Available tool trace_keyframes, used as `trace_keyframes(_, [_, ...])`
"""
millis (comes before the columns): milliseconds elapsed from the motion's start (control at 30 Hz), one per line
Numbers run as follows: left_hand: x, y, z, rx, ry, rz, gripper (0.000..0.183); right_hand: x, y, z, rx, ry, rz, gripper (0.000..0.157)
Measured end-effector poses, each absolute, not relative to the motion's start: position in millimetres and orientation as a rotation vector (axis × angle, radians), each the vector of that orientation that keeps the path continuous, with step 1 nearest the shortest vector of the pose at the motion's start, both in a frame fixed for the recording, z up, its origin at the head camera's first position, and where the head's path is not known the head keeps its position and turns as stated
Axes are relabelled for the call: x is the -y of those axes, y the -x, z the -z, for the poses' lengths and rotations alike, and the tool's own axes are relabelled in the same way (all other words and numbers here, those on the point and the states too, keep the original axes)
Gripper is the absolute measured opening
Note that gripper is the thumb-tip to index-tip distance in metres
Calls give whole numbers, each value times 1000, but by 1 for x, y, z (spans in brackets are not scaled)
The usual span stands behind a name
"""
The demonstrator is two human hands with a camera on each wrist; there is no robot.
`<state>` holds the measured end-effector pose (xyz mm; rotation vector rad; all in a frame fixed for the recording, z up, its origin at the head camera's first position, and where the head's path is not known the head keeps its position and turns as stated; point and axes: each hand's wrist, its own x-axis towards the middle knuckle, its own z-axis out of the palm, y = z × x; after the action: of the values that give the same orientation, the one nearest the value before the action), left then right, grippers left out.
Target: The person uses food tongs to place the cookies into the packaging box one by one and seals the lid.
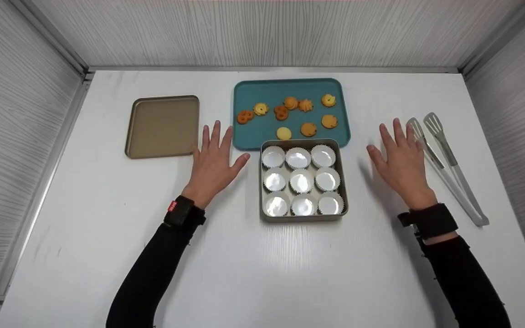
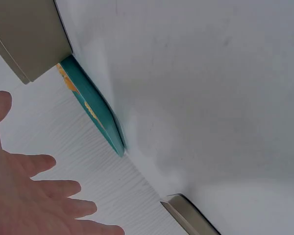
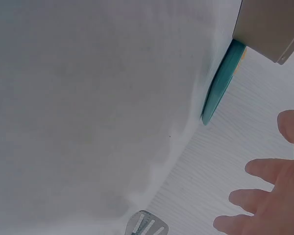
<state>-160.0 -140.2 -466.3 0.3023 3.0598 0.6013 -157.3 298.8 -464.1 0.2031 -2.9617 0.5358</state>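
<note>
My left hand [image 1: 211, 168] is spread with straight fingers, between the brown baking tray [image 1: 164, 127] and the square metal tin [image 1: 306, 218]. In the left wrist view the left hand [image 2: 34, 191] holds nothing. My right hand [image 1: 401, 166], fingers also spread, is nearest to the metal tongs [image 1: 456, 168] and partly overlaps them in the head view; contact cannot be told. Nothing is held in the right hand [image 3: 279, 181] in the right wrist view. Several white paper cups [image 1: 301, 181] stand in rows inside the tin. Behind it, a teal tray [image 1: 249, 93] bears several cookies [image 1: 308, 129].
The tin's far edge meets or overlaps the teal tray's near edge in the head view. Two pretzel-shaped cookies [image 1: 281, 112] lie among the round and swirled ones. Grey wood-grain panels [image 1: 271, 36] border the white table [image 1: 290, 273] at the back and sides.
</note>
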Motion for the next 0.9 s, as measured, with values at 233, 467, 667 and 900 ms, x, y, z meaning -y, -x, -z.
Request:
trace_keyframes(233, [138,157,464,-3012,-309,-704,83,-296,157,465,2959,-222,-585,67])
trace_keyframes(467, [129,147,461,-2875,-319,-870,83,-288,154,465,2975,-264,-706,69])
trace_keyframes(667, [116,139,460,-2779,-323,-1005,84,-275,147,463,3022,-343,-908,73])
trace_keyframes(900, [104,133,464,-2666,-305,-1159,80,-259,137,463,3056,-388,-1130,75])
